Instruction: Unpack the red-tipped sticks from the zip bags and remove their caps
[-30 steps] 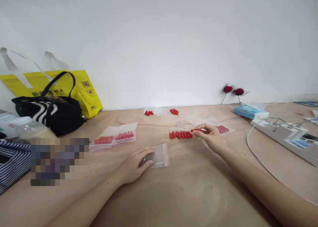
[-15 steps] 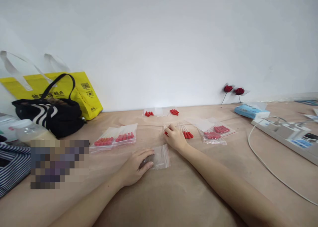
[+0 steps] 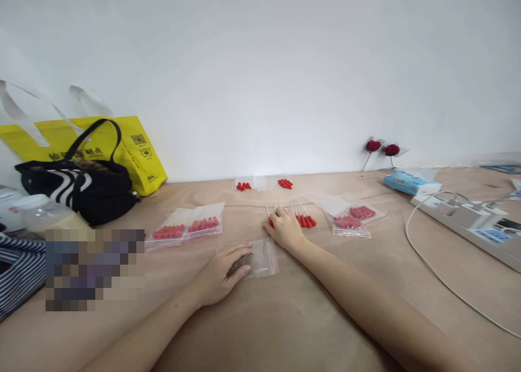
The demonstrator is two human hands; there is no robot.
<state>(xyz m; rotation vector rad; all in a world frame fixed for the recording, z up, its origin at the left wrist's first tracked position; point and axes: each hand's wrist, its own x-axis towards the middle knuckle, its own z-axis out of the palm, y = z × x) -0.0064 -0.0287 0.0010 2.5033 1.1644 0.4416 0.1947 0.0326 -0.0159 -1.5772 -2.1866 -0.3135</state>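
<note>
My left hand [image 3: 222, 271] lies over the left part of a clear zip bag [image 3: 264, 258], thumb and fingers apart, with part of the bag hidden under the palm. Just beyond it, my right hand [image 3: 285, 228] has curled fingers over a group of thin pale sticks with red ends; its fingertips pinch down among them. To the right of that hand several more red-ended sticks [image 3: 306, 220] fan out on the table. One red end peeks out left of the fingers.
Filled zip bags of red-ended sticks lie at left [image 3: 187, 228], right [image 3: 352, 216] and by the wall [image 3: 264, 183]. At left stand a yellow bag [image 3: 148, 166], a black bag [image 3: 101, 190] and a jar [image 3: 51, 217]. Tissues [image 3: 411, 183] and a power strip [image 3: 480, 225] with a cable sit right.
My right hand has shifted slightly right and its fingers have moved over the sticks, so more sticks show to its left. My left hand stays on the zip bag.
</note>
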